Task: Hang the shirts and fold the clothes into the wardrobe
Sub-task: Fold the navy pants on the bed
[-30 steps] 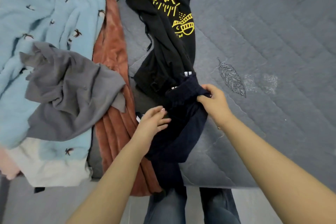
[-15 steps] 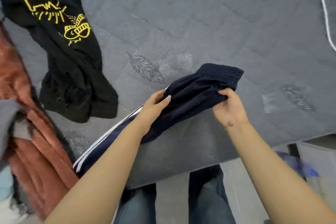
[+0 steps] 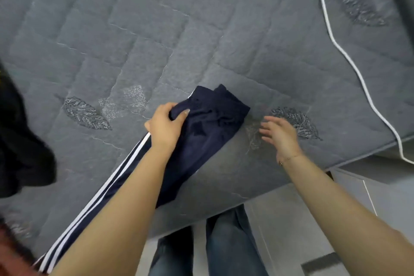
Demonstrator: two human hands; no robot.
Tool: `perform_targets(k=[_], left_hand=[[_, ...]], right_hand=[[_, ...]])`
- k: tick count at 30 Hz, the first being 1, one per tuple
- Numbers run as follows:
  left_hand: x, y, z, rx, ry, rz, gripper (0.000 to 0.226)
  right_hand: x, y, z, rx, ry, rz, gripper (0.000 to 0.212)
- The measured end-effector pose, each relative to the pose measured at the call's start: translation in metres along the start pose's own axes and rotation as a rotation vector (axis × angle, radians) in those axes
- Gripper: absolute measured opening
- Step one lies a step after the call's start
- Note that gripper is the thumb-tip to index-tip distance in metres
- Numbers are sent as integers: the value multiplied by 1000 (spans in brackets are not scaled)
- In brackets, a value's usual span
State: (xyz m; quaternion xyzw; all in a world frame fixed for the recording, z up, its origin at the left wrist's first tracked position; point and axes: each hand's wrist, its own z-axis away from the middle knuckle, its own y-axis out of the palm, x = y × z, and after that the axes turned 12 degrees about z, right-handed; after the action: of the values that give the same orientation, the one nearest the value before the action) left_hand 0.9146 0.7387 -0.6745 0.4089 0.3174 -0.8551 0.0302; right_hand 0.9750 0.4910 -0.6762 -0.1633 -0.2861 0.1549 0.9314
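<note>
A grey quilted mattress (image 3: 201, 29) fills the frame. Navy white-striped track pants (image 3: 201, 136) run from centre to lower left — the left hand (image 3: 163, 129) grips them near what may be the waistband. The right hand (image 3: 280, 134) hovers beside them, fingers spread. A white cable (image 3: 349, 58) crosses the upper right.

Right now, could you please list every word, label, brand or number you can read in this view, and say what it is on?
None can be read.
Navy track pants: only white side stripes, no lettering visible.
Grey quilted bedspread: leaf embroidery only, no text.
Black garment at the left edge: no print legible here.
</note>
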Motion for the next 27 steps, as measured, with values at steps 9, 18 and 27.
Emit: perform_targets(k=[9, 18, 27], left_hand=[[8, -1, 84, 776, 114, 167, 22], [2, 34, -31, 441, 3, 62, 39], [-38, 70, -28, 383, -51, 305, 16]], right_hand=[[-22, 19, 46, 91, 148, -374, 34], [-85, 38, 69, -16, -190, 229, 47], [-68, -17, 39, -13, -174, -303, 10]])
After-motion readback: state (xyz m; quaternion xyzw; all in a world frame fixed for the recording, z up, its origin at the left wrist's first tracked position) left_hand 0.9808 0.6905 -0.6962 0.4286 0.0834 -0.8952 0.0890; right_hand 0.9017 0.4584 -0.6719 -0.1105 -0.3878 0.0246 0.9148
